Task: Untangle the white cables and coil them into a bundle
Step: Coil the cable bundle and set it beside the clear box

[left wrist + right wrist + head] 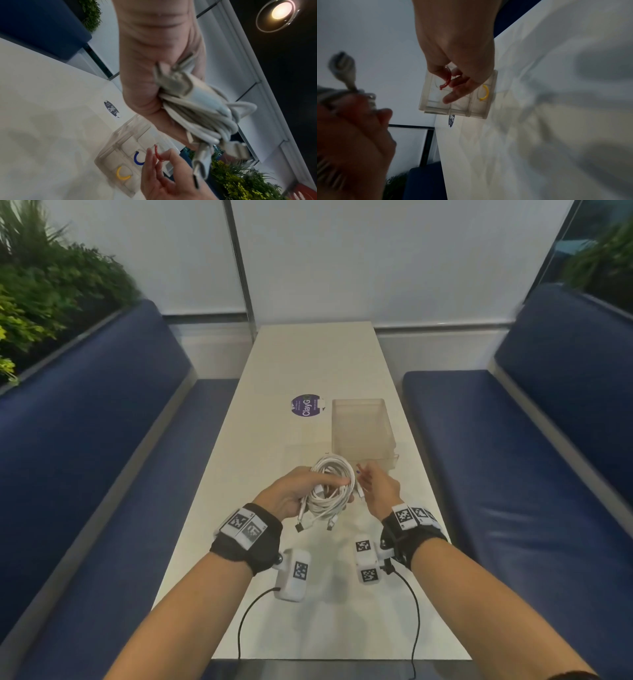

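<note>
Coiled white cables held above the table, red clip ready

The left hand (291, 494) has its fingers curled round the light, springy white cables (330, 487); grip across all loops. Right hand (378, 491) pinches a red clip (158, 153) beside them. Beyond lies the clear tray (363, 433), obstructing nothing.

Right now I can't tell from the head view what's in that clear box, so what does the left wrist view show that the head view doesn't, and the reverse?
Only the left wrist view: a blue open plastic ring and a yellow one in the clear compartmented plastic box.

Only the head view: both wrist bands and the white table's full length.

Both: the left hand gripping the coiled white cables, the right hand pinching a red open ring.
</note>
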